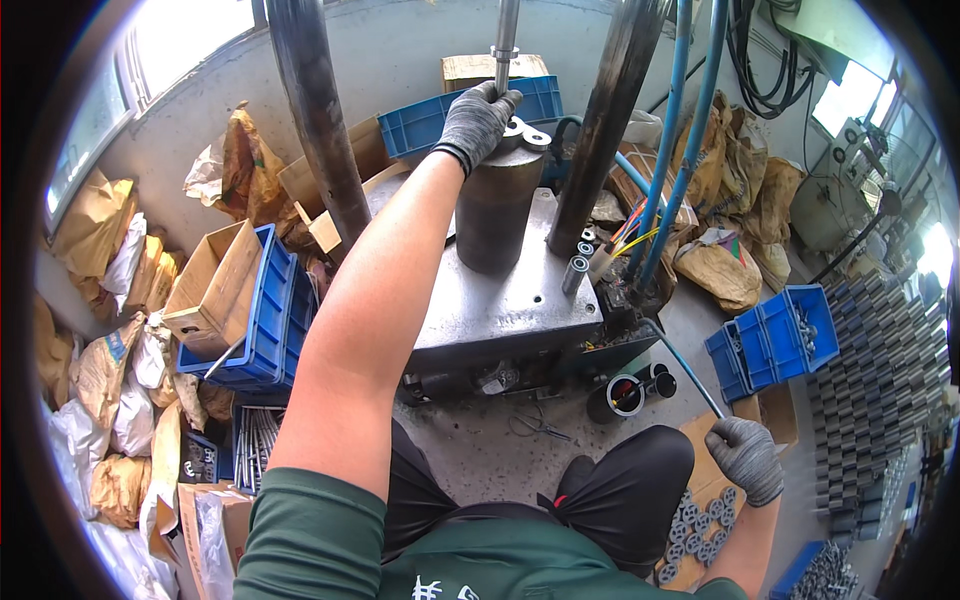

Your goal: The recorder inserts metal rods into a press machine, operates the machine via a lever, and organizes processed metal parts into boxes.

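Note:
My left hand, in a grey knit glove, reaches to the top of a dark steel cylinder on the press bed. Its fingers close round the lower end of an upright metal rod that hangs from above. Beside them, small ring-ended metal parts lie on the cylinder's top; the palm hides what is under it. My right hand, gloved too, is closed at the end of a thin blue-grey lever that slants up toward the machine.
Two dark steel columns flank the cylinder. Blue hoses run down at the right. Small bearings stand on the bed's right edge. Blue bins, stacked metal tubes and grey wheels lie right; sacks and crates fill the left.

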A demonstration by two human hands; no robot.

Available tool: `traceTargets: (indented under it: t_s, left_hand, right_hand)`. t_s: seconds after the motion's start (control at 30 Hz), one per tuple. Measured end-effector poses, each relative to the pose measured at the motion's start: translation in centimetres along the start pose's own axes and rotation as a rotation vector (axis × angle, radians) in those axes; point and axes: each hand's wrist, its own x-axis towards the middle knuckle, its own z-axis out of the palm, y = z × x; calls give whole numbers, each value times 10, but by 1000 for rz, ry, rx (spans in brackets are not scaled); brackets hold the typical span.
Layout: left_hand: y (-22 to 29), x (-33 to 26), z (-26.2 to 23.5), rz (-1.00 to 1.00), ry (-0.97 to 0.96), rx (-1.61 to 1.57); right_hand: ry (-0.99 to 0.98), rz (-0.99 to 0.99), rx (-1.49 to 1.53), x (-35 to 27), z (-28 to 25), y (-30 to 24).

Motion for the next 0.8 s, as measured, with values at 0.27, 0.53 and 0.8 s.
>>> traceTargets:
  t_s: [0.27,0.53,0.8]
  left_hand:
    - [-7,4,-4,47,27,-44]
    - [-1,0,-3,-24,-31,-254]
    - [8,-3,0,-46,-37,-248]
  right_hand:
    - [38,-49,150,4,-4,3]
    - [960,-369,-37,136,-76,2]
    - [871,-99,-33,187,-102,35]
